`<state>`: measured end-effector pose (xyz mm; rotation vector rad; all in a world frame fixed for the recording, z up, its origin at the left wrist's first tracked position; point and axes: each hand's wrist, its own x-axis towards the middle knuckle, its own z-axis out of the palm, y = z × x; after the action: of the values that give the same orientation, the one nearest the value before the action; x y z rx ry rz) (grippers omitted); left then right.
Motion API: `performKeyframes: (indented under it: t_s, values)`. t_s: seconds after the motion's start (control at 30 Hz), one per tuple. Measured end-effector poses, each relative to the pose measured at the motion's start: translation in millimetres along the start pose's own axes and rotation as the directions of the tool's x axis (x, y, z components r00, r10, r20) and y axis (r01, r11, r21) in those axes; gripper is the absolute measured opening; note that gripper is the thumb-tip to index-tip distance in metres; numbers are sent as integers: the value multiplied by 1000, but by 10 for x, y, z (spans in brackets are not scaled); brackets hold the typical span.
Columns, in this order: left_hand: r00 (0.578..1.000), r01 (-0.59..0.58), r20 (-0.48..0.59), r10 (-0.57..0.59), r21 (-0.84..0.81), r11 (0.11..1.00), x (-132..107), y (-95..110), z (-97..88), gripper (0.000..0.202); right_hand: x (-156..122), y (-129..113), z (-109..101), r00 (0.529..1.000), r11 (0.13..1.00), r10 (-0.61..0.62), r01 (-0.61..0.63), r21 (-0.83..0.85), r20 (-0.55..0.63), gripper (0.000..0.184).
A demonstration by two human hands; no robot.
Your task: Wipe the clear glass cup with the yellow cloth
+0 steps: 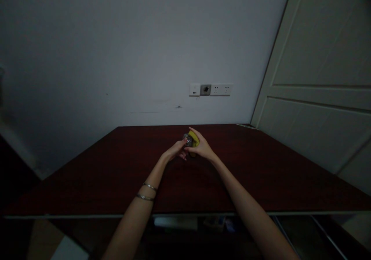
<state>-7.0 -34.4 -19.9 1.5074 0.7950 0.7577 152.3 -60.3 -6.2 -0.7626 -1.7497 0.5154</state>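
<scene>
Over the middle of the dark red table, my two hands meet at a small, shiny, round object (188, 140), greyish and clear or metallic; its exact kind I cannot make out. My left hand (175, 150) grips it from the left, thumb on its near side. From the right, my right hand (204, 148) curls around a yellow piece (194, 137) that may be a sponge or cloth, pressed against the shiny object. The fingers partly hide both things. Two bangles (146, 192) circle my left forearm.
The dark red tabletop (116, 175) reaches back to a pale wall with sockets (220, 90). A panelled white door (324, 78) stands along the right side. Below the front edge, dim items (176, 223) lie on a shelf or in a drawer.
</scene>
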Motion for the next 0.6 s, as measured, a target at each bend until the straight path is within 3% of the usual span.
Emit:
performKeyframes:
  t_s: [0.1,0.17,0.3,0.37,0.47,0.6]
  values:
    - [996,13,87,-12,-3,1000,-53,35,-42,67,35,16,-19,991,979,128,-119,166,-41,86]
    - [996,12,83,-14,19,1000,-78,59,-71,64,60,32,-25,969,941,233,-205,270,-76,84]
    - [984,-73,-164,72,0,997,-58,71,-88,76,89,81,-1,900,841,417,-330,429,-124,75]
    - [967,-128,-228,116,-40,991,-23,60,-63,87,93,106,25,865,795,485,-376,476,-127,71]
    - [968,-189,-186,169,-96,977,24,41,13,88,91,122,61,834,762,538,-420,493,-122,67]
    - [956,-264,-138,258,-33,964,59,24,96,75,80,114,82,842,758,534,-435,486,-80,70]
